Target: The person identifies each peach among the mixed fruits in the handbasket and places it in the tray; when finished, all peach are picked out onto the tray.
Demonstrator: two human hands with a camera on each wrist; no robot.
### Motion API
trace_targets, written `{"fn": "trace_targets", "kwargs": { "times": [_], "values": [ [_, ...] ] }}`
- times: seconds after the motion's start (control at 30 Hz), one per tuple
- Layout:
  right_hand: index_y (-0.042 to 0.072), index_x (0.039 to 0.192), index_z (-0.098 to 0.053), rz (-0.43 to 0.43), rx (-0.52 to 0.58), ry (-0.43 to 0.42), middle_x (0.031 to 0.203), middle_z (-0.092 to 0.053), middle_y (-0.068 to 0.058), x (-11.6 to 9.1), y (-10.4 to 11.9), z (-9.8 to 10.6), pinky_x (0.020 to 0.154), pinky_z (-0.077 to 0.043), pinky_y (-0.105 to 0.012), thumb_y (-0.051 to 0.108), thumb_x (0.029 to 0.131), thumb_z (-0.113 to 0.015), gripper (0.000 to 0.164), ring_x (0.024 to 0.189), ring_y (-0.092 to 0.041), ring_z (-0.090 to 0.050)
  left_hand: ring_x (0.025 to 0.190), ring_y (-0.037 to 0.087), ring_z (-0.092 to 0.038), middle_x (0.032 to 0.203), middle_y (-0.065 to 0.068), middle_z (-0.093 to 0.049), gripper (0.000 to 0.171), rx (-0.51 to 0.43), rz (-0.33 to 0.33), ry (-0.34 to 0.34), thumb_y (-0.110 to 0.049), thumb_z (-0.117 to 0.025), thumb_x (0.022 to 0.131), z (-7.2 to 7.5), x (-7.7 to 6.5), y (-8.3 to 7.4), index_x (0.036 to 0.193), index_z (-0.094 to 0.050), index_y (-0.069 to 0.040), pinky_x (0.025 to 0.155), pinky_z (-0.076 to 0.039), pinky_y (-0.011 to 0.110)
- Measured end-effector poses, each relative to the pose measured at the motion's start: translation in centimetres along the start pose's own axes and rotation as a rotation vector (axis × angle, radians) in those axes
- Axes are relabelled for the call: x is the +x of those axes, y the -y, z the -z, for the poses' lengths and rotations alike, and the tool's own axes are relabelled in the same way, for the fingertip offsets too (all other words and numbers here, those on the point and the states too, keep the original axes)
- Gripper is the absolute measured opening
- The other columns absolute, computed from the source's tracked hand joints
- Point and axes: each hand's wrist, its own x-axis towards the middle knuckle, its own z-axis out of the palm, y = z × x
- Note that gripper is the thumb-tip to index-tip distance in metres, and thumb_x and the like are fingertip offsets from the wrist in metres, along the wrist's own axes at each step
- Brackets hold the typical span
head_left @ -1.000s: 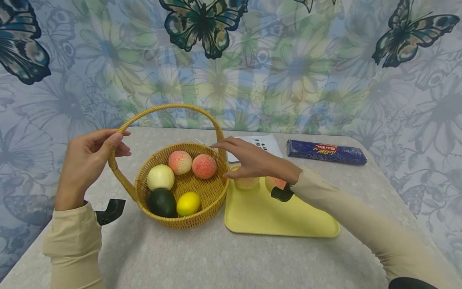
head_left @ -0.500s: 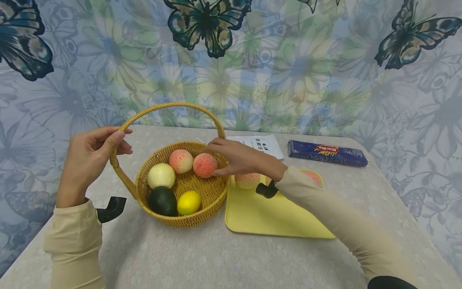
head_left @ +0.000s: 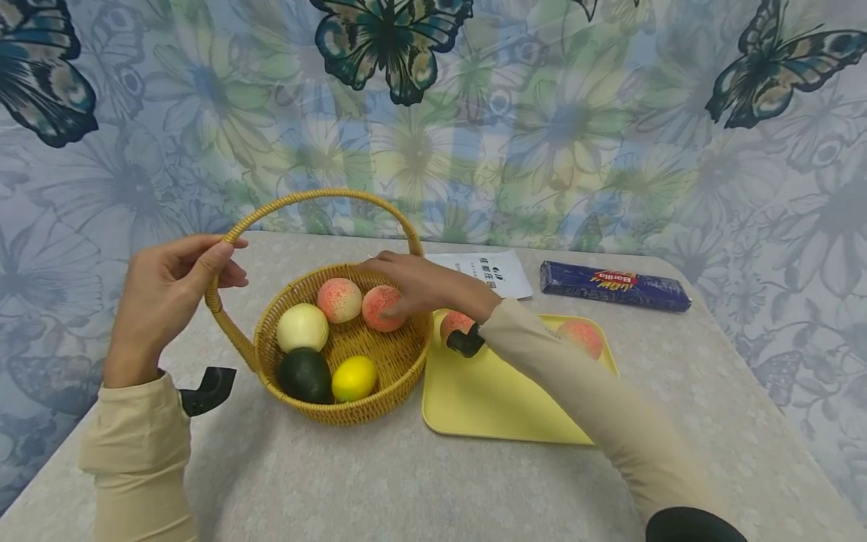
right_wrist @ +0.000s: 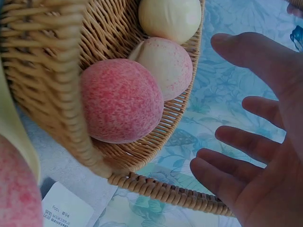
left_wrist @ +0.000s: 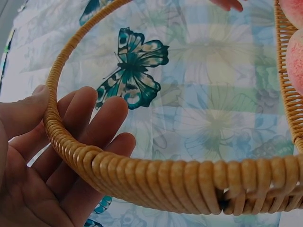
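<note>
Bench [head_left: 325,482]: pale grey, faintly mottled;
Blue box [head_left: 615,286]: marked Barilla; lies toward the far right of the bench;
White paper [head_left: 504,272]: dark print; just left of the blue box;
Backdrop [head_left: 555,135]: pale flowers; large dark butterflies [head_left: 387,49]

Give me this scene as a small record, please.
round brown wicker basket: two round pink peaches, round cream fruit, oval dark-green fruit, oval yellow fruit
yellow rectangular tray: at least two more pink peaches
left hand: pinches the basket's curved handle
right hand: at the basket's far right rim, holding nothing
behind tray: rectangular blue Barilla box, white printed paper
</note>
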Motion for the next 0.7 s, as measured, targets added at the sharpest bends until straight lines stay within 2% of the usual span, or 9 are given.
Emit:
{"fn": "trace_targets", "kwargs": {
  "times": [0.23,0.7],
  "values": [
    [0.017,0.149,-0.031,-0.031,0.046,0.025,0.148,-0.037,-0.01,1.9,-0.3,0.0,0.101,-0.042,-0.034,0.03,0.093,-0.063,0.067,0.127,-0.025,-0.047,0.065,0.004,-0.067,0.07,-0.005,-0.068,0.024,-0.008,0.001,0.001,-0.015,-0.058,0.096,0.0,0.2,0.0,0.111,-0.067,0.002,0.065,-0.051,0.012],
    [0.018,0.149,-0.032,-0.089,0.071,0.044,0.145,-0.041,-0.008,3.6,-0.5,-1.0,0.097,-0.043,-0.034,0.031,0.092,-0.064,0.068,0.125,-0.022,-0.047,0.065,0.004,-0.067,0.07,-0.005,-0.068,0.023,-0.014,-0.007,-0.004,-0.014,-0.058,0.096,-0.1,0.1,0.1,0.111,-0.067,0.002,0.064,-0.051,0.013]
  ]
}}
